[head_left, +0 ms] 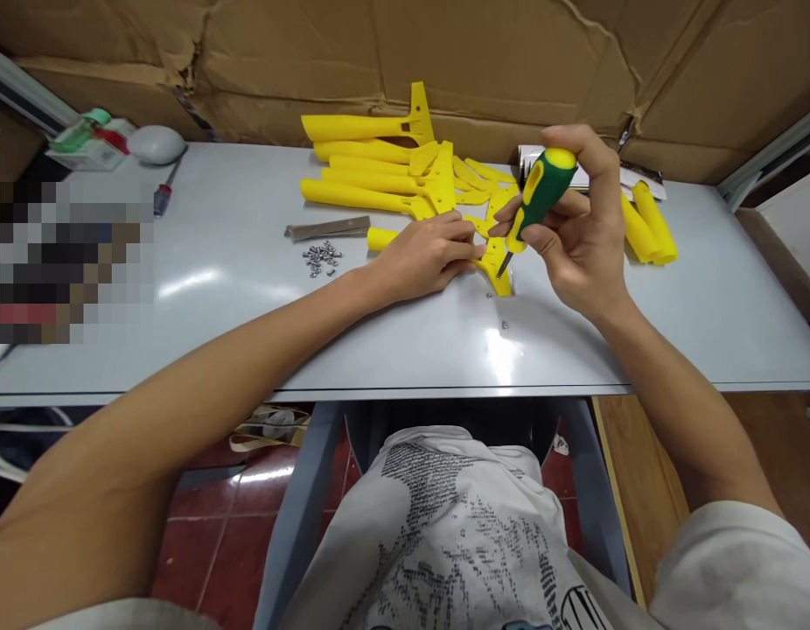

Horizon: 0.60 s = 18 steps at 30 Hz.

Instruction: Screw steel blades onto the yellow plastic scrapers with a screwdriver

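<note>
In my right hand (pixel 585 232) is a green and yellow screwdriver (pixel 546 188), gripped by its handle and tilted with its tip down. The tip meets the head of a yellow plastic scraper (pixel 497 267) lying on the table. My left hand (pixel 437 254) is closed over that scraper's handle and presses it to the tabletop. The handle's end shows past my left wrist. Two small loose screws (pixel 505 325) lie just in front of the scraper head. A pile of screws (pixel 321 258) and a stack of flat metal blades (pixel 330 228) lie left of my left hand.
Several yellow scrapers (pixel 359 128) lie at the back, beside flat yellow pieces (pixel 477 175). Yellow tubes (pixel 649 226) rest at the right. Another screwdriver (pixel 162 198) and a white rounded object (pixel 156 144) are far left. Cardboard (pixel 293 61) stands behind the table (pixel 234 341).
</note>
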Each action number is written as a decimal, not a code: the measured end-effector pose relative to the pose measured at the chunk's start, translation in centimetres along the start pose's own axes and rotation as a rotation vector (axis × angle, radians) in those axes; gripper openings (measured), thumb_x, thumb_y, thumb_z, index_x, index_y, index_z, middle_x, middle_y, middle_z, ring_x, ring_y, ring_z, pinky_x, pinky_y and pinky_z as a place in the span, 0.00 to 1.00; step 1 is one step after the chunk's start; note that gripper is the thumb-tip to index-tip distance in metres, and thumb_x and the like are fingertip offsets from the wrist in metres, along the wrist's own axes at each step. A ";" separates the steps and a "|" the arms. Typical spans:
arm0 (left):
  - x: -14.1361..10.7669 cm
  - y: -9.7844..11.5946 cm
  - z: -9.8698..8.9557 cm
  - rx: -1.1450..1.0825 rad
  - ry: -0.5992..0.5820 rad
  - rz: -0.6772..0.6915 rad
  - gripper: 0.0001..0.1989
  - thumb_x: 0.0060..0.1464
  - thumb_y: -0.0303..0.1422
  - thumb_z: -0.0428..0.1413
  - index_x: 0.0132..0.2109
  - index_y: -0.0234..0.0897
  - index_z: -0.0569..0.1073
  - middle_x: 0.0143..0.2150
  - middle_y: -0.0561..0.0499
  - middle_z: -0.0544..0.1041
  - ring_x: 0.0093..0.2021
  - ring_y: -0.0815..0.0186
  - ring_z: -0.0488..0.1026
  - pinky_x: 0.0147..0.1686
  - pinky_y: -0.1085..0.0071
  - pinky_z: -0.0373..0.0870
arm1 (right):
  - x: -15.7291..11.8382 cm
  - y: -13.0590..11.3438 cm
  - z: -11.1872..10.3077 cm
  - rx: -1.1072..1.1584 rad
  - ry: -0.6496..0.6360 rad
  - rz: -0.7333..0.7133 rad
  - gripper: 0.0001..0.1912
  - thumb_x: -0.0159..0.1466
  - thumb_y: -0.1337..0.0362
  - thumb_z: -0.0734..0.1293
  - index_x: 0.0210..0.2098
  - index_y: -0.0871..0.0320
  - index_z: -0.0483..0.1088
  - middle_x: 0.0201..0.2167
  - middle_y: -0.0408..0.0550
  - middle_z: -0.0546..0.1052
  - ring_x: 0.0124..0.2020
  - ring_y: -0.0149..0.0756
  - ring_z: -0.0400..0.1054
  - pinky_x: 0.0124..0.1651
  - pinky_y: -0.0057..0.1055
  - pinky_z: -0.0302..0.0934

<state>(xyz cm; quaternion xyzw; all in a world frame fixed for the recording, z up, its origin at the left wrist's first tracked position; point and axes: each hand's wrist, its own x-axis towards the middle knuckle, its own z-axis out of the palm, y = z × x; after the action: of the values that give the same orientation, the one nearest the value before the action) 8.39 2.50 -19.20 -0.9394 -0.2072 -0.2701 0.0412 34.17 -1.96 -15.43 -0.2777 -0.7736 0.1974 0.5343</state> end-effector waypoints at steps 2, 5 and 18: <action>0.1 0.3 -0.1 0.021 -0.018 -0.032 0.13 0.76 0.33 0.57 0.56 0.40 0.87 0.46 0.43 0.84 0.49 0.52 0.79 0.41 0.58 0.73 | -0.2 -0.5 0.3 -0.021 0.039 0.010 0.40 0.73 0.30 0.70 0.76 0.36 0.62 0.64 0.48 0.82 0.56 0.53 0.87 0.55 0.51 0.87; 0.2 0.9 -0.3 0.059 -0.040 -0.093 0.13 0.76 0.33 0.57 0.54 0.40 0.88 0.45 0.43 0.83 0.48 0.52 0.78 0.39 0.59 0.70 | -0.8 -1.4 1.0 -0.057 0.129 0.025 0.34 0.76 0.37 0.72 0.76 0.34 0.64 0.66 0.46 0.81 0.59 0.54 0.87 0.55 0.48 0.86; 0.1 0.6 -0.1 0.070 -0.020 -0.001 0.13 0.78 0.32 0.57 0.55 0.35 0.86 0.47 0.41 0.85 0.50 0.52 0.78 0.42 0.59 0.74 | -0.9 -1.5 1.0 -0.029 0.171 0.078 0.43 0.74 0.31 0.69 0.81 0.36 0.58 0.56 0.51 0.85 0.58 0.57 0.85 0.60 0.56 0.83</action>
<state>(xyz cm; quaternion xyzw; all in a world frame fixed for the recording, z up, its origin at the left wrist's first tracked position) 8.70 2.00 -19.06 -0.9399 -0.2174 -0.2534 0.0718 33.13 -3.72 -15.57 -0.3314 -0.7165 0.1824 0.5861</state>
